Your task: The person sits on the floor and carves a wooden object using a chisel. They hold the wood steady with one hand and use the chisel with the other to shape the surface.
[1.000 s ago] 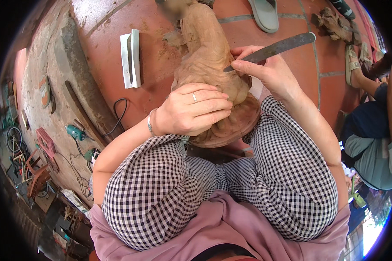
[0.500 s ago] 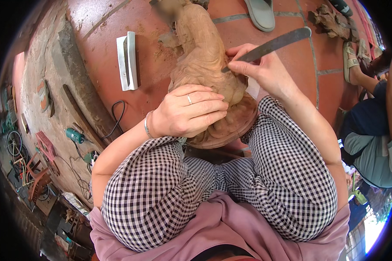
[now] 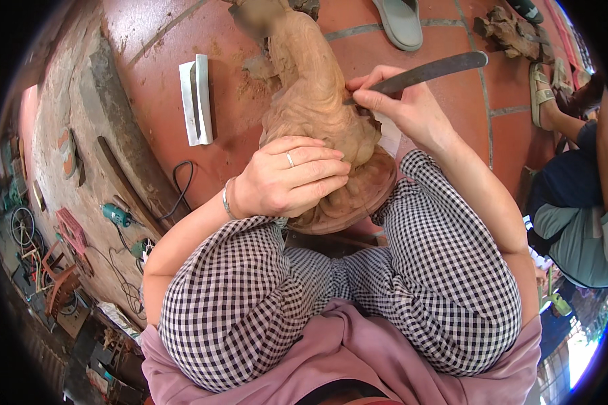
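A brown wood carving [image 3: 311, 108] with flowing folds and a round base [image 3: 348, 209] leans between my knees, its upper end away from me. My left hand [image 3: 294, 175] lies over its lower part, fingers stretched out side by side, thumb hidden. In my right hand [image 3: 405, 104] is a long, flat, dark metal carving knife [image 3: 439, 71], pinched between thumb and fingers. Its rounded end points up to the right. The narrow tip meets the carving's right side; the exact contact is partly hidden by my fingers.
On the red tile floor [image 3: 243, 145] lies folded white paper [image 3: 186, 101] with a dark strip on it. A grey slipper [image 3: 402, 23] and a rough wood piece [image 3: 510, 37] lie beyond. Left are a green power tool [image 3: 117, 214] and cables. Another person's leg [image 3: 569, 125] is at right.
The knife's rounded end has shifted slightly right and down, while its tip stays near the same spot on the carving. My left hand keeps its place on the wood.
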A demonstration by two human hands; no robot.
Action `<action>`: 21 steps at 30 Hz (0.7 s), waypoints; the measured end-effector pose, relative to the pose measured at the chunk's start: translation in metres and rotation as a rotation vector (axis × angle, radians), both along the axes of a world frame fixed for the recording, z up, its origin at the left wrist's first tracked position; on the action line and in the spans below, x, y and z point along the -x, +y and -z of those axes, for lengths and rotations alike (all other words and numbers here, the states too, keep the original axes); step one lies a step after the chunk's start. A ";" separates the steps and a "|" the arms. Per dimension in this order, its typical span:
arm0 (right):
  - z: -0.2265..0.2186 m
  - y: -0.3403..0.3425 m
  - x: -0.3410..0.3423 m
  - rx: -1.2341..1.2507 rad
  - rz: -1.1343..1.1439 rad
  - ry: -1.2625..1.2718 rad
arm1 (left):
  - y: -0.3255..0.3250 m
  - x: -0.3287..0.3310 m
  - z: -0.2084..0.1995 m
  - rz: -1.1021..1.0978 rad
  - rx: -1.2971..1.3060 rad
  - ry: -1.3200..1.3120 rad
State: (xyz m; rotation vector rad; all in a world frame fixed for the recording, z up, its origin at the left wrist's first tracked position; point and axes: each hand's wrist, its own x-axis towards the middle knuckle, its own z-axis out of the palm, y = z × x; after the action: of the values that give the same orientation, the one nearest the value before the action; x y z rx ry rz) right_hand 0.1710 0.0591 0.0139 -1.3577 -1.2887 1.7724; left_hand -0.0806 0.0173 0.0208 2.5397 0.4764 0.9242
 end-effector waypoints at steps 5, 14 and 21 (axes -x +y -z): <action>0.005 0.005 -0.006 -0.089 -0.057 -0.090 | 0.001 -0.001 -0.002 0.002 0.002 0.002; -0.008 -0.005 0.008 0.065 0.060 0.035 | 0.001 -0.002 -0.002 0.015 0.009 -0.016; -0.016 -0.009 0.026 -0.065 0.102 -0.035 | 0.001 -0.005 -0.001 0.016 -0.005 -0.033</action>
State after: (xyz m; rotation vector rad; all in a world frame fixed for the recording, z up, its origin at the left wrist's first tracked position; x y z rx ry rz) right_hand 0.1454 0.0500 0.0298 -1.3986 -1.2616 1.6312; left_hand -0.0759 0.0184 0.0215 2.5249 0.4444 0.9611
